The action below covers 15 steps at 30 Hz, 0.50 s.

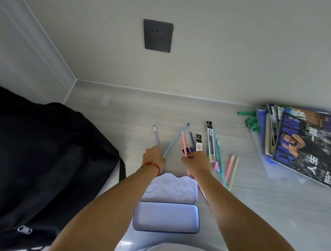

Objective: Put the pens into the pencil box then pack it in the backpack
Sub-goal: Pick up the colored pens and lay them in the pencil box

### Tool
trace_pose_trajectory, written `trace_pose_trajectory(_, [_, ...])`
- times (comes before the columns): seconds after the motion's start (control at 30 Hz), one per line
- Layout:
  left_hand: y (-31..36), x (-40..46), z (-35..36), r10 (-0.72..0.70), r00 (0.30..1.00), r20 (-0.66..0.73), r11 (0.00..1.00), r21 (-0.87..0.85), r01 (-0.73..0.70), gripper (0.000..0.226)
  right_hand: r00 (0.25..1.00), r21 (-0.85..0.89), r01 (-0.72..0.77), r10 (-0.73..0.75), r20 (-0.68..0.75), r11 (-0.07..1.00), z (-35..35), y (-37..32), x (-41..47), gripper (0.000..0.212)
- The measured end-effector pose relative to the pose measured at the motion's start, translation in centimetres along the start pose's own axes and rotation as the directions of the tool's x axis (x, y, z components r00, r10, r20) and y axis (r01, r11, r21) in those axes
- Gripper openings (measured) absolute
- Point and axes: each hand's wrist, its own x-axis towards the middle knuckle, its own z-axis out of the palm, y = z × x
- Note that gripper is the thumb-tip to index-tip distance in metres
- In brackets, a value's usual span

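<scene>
An open pencil box (166, 217) with a blue rim lies on the floor in front of me, its white lid (173, 188) folded back. My left hand (154, 158) grips a purple pen (156, 135) and a light blue pen (172, 143). My right hand (195, 162) is shut on a pink pen (183, 141) and a small black packet (186, 151). More pens (232, 170) and a long refill pack (210, 141) lie to the right. A black backpack (40, 165) stands at the left.
A stack of magazines (308, 147) and green markers (252, 121) lie at the far right by the wall. A dark wall socket (157, 35) is above the skirting. The corner of the room is at the left behind the backpack.
</scene>
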Motion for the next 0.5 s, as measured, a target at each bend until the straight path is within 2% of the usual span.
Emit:
trace_pose_trajectory(0.1, [0.1, -0.4, 0.6, -0.044, 0.997, -0.056, 0.998, -0.038, 0.042, 0.03, 0.999, 0.086, -0.049, 0.047, 0.025, 0.995, -0.2, 1.2, -0.9, 0.034])
trace_pose_trajectory(0.2, [0.5, -0.3, 0.8, -0.051, 0.996, -0.079, 0.999, -0.015, 0.05, 0.03, 0.997, 0.175, -0.023, 0.011, 0.071, 0.984, -0.5, 2.5, -1.8, 0.027])
trace_pose_trajectory(0.3, [1.3, 0.3, 0.6, -0.026, 0.999, -0.046, 0.998, 0.052, 0.028, 0.03, 0.995, 0.226, -0.018, -0.005, 0.103, 0.974, -1.1, 3.3, -2.4, 0.019])
trace_pose_trajectory(0.4, [1.5, 0.2, -0.2, -0.016, 1.0, 0.008, 0.999, 0.045, 0.015, 0.029, 0.992, 0.296, -0.043, 0.006, 0.124, 0.954, -1.6, 3.4, -2.5, 0.018])
trace_pose_trajectory(0.47, [1.4, -0.7, -0.7, 0.026, 1.0, 0.009, 0.999, -0.041, -0.025, 0.024, 0.987, 0.403, -0.062, -0.003, 0.159, 0.913, -1.7, 2.9, -2.7, 0.01])
trace_pose_trajectory(0.5, [1.4, -1.6, -0.8, 0.053, 0.998, 0.019, 0.984, -0.173, -0.049, 0.021, 0.985, 0.458, -0.044, -0.039, 0.17, 0.888, -1.6, 2.6, -3.0, 0.01])
